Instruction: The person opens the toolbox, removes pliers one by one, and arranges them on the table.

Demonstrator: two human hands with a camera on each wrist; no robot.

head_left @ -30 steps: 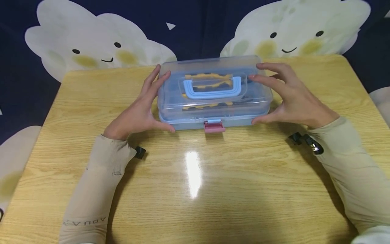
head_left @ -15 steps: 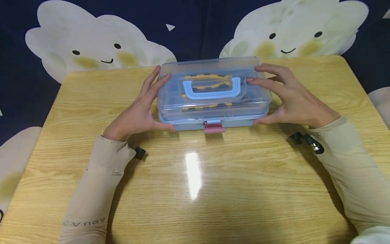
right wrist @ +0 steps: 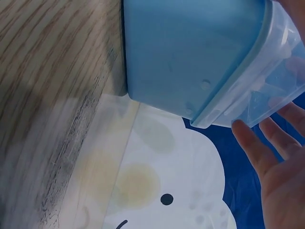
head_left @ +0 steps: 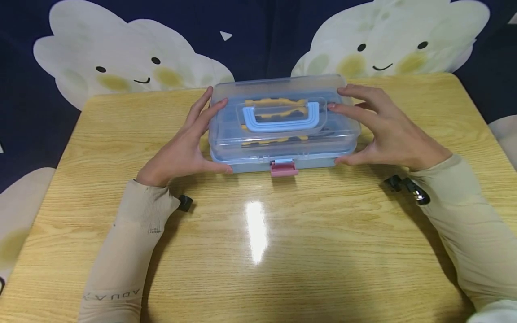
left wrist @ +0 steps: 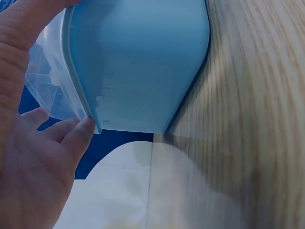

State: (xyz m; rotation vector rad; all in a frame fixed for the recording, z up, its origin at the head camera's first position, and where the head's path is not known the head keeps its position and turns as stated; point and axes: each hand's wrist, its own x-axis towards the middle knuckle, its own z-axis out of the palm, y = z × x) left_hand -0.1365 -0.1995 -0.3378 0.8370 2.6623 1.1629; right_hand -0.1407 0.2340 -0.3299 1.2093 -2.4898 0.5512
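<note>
A plastic storage box (head_left: 252, 167) with a light blue base and a clear lid (head_left: 226, 139) sits on the table near its far edge. The lid is down over the base. On top lies a light blue handle (head_left: 282, 125), and a pink latch (head_left: 284, 169) juts out at the front. Yellow and dark shapes show through the lid, too unclear to name. My left hand (head_left: 181, 143) holds the box's left end, thumb at the front corner. At the right end my right hand (head_left: 389, 130) grips likewise, its fingertips on the lid. Both wrist views show the blue base (left wrist: 138, 71) standing on the wood.
The wooden table (head_left: 258, 287) has a bright light reflection in front of the box. Behind it hangs a dark blue cloth (head_left: 258, 27) printed with white clouds. Small black devices (head_left: 186, 202) are strapped at both wrists.
The right hand's fingertips have shifted very slightly on the box. Otherwise the box and both hands stay in the same place.
</note>
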